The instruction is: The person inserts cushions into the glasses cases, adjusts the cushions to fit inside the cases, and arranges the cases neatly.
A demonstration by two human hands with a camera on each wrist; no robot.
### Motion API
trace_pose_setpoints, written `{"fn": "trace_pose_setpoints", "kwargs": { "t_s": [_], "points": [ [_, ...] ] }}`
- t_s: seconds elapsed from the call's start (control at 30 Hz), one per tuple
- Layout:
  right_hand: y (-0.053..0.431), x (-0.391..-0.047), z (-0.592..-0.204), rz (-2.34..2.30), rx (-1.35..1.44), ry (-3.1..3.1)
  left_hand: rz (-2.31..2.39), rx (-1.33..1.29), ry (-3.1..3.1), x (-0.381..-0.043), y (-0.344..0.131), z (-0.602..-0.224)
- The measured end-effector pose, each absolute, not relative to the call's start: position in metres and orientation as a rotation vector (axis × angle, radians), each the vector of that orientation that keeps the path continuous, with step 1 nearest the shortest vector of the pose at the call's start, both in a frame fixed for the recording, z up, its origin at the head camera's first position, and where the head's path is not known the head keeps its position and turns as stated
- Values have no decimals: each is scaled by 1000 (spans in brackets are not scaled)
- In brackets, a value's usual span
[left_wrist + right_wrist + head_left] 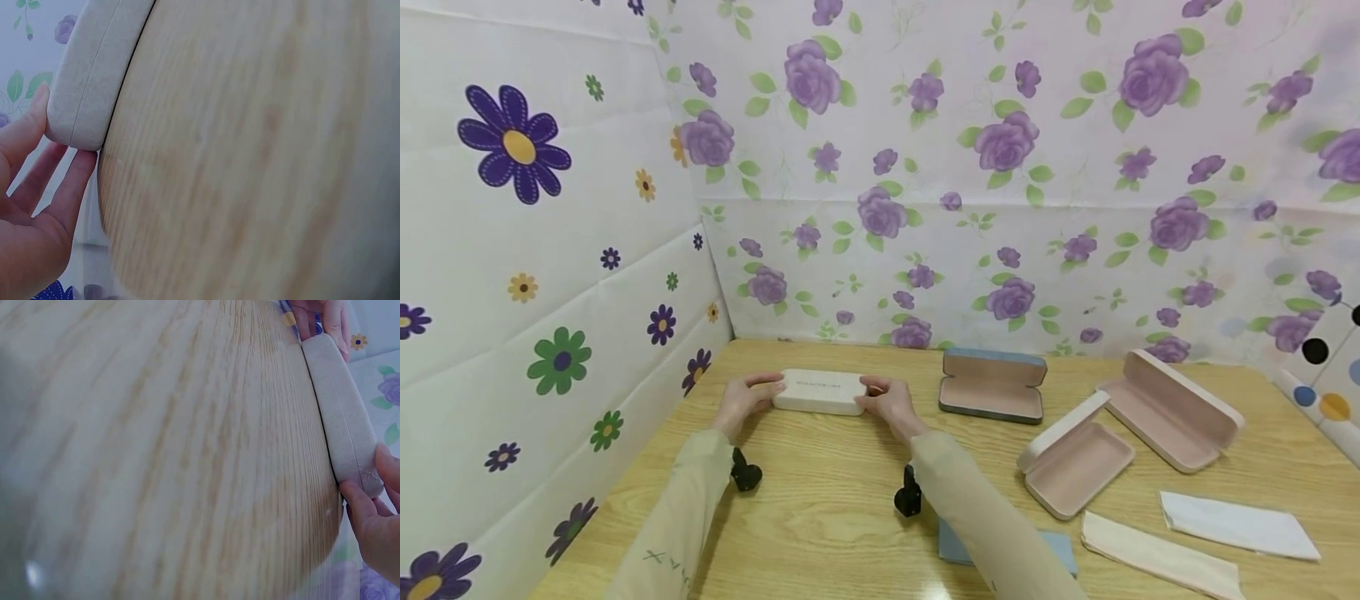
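A closed white glasses case (820,392) with faint lettering on its lid lies on the wooden table near the back left. My left hand (747,402) holds its left end; in the left wrist view the thumb is at the lid's edge and fingertips are at the lower end of the case (94,75). The opposite end is held by my right hand (889,406), thumb and fingers around the corner in the right wrist view. A thin seam runs along the side of the case (340,412), lid and base together.
Right of my hands stand three opened glasses cases with pink linings: a blue-grey one (991,400), a white one (1078,467) and another white one (1165,421). Nearer lie a blue cloth (955,546), a cream folded cloth (1161,557) and a white folded cloth (1240,525). Flowered sheets hang behind and left.
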State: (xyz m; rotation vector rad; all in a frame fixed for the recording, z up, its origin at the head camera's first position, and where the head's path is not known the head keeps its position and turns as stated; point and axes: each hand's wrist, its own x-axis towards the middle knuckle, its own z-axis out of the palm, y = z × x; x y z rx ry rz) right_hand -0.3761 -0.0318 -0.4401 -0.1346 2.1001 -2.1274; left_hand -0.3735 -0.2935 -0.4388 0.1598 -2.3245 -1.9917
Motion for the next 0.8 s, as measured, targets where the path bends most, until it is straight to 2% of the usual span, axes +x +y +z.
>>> {"fn": "trace_pose_setpoints", "kwargs": {
  "t_s": [0.37, 0.5, 0.57, 0.7, 0.8],
  "points": [
    [-21, -375, -433, -2140, -180, 2123, -1891, 162, -2360, -369, -289, -430],
    [-15, -379, -417, -2162, -186, 2104, -1798, 40, -2371, -370, -295, -417],
    [-12, -381, -406, -2157, -199, 2096, -1814, -95, -2343, -381, -305, -418],
    [-1, -387, -382, -2180, -220, 2070, -1770, -195, -2396, -381, -301, -396],
    [9, -388, -361, -2218, -244, 2044, -1756, -133, -2430, -369, -286, -366]
  ]
}}
